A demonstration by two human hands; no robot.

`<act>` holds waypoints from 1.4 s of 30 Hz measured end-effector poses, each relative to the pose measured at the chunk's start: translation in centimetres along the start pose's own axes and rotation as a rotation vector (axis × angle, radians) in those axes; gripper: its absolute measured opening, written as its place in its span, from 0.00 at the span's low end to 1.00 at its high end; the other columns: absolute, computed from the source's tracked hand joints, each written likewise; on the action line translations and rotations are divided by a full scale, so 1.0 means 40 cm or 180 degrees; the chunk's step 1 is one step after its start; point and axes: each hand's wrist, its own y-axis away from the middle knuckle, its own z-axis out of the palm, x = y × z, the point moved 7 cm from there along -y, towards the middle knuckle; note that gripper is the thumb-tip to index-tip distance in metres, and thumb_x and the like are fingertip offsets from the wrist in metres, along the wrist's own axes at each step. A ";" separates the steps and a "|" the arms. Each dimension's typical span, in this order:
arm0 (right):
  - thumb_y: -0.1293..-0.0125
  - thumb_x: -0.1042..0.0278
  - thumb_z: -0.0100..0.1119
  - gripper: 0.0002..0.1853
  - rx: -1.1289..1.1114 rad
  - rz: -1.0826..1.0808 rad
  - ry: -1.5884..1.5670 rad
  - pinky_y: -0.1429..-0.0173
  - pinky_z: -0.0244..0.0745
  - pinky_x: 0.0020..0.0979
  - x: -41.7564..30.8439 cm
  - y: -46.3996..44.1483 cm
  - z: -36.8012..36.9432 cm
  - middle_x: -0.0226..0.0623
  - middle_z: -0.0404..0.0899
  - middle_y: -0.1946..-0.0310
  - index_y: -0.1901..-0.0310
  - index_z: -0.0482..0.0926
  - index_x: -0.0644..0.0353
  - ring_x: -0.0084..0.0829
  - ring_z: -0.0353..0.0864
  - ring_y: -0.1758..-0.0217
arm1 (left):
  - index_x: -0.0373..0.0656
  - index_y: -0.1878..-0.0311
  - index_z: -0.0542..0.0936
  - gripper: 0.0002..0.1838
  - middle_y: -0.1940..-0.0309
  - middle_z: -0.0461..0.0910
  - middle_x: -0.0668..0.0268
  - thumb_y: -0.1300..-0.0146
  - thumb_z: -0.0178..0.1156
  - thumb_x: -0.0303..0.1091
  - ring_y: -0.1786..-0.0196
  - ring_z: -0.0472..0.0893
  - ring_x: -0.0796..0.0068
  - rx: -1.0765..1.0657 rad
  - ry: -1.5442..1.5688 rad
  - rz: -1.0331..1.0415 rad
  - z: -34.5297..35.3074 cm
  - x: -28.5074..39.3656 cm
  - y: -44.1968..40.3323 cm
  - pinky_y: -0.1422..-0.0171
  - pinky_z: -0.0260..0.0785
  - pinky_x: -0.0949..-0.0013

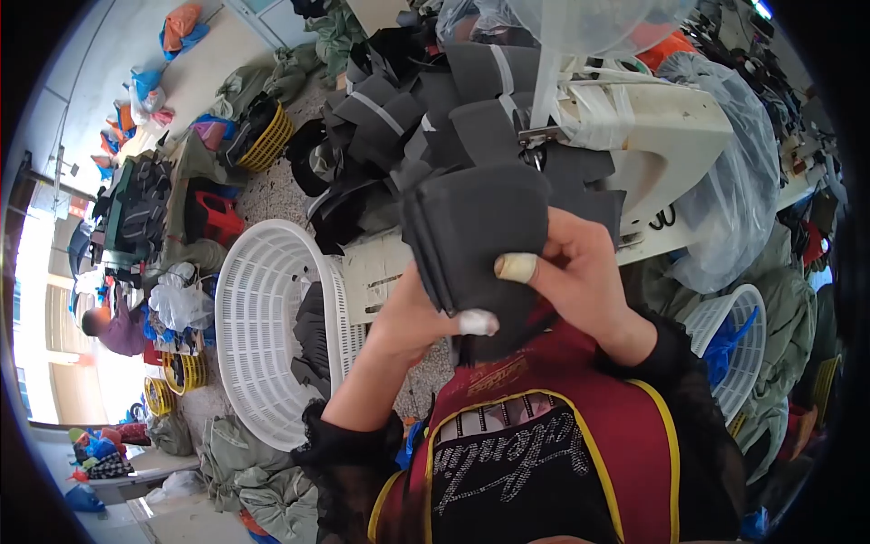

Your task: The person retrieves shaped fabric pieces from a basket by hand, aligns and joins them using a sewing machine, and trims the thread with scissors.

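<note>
A stack of dark grey curved fabric pieces (485, 231) is held up in front of my chest, between both hands. My left hand (412, 313) grips it from the left and below, its taped thumb lying across the lower edge. On the other side my right hand (584, 272) pinches the stack, the thumb with a yellowish covering pressed on its front face and the fingers behind. Several layers show along the stack's left edge. Behind it a pile of similar grey pieces (385, 113), some with a light stripe, covers the work table (372, 276).
A white sewing machine (671, 127) stands right of the pile, with clear plastic sheeting (739, 172) beside it. To the left is a white basket (263, 335) with dark pieces inside; another white basket (739, 331) is at right. Far left, a person (122, 326) is near yellow baskets (186, 370).
</note>
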 end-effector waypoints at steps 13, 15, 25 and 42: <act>0.39 0.72 0.55 0.11 -0.0646 0.0460 -0.1580 0.64 0.74 0.20 0.086 0.008 -0.063 0.34 0.80 0.65 0.57 0.75 0.67 0.18 0.78 0.67 | 0.29 0.41 0.59 0.33 0.47 0.68 0.46 0.51 0.60 0.25 0.46 0.73 0.54 0.0248 0.0692 0.0254 -0.036 0.022 -0.013 0.48 0.70 0.59; 0.39 0.71 0.55 0.11 -0.0626 0.0631 -0.1550 0.64 0.74 0.20 0.100 0.004 -0.065 0.34 0.80 0.65 0.57 0.75 0.67 0.18 0.79 0.67 | 0.31 0.44 0.62 0.29 0.54 0.72 0.51 0.50 0.60 0.24 0.55 0.76 0.62 0.0243 0.0608 0.0500 -0.024 0.030 -0.032 0.54 0.71 0.63; 0.38 0.69 0.55 0.11 -0.0542 0.0709 -0.2033 0.61 0.75 0.20 0.114 0.023 -0.121 0.33 0.79 0.65 0.57 0.75 0.67 0.17 0.78 0.67 | 0.45 0.60 0.65 0.22 0.61 0.72 0.65 0.56 0.64 0.19 0.54 0.73 0.76 0.0177 0.1042 0.0228 0.043 0.019 -0.123 0.51 0.67 0.70; 0.39 0.73 0.52 0.07 0.1154 0.0622 -0.1454 0.68 0.74 0.20 0.148 -0.056 -0.283 0.33 0.80 0.72 0.64 0.77 0.67 0.20 0.79 0.73 | 0.43 0.63 0.67 0.22 0.68 0.63 0.73 0.60 0.62 0.12 0.66 0.66 0.83 0.1221 0.0578 0.0863 -0.051 -0.026 -0.234 0.57 0.67 0.75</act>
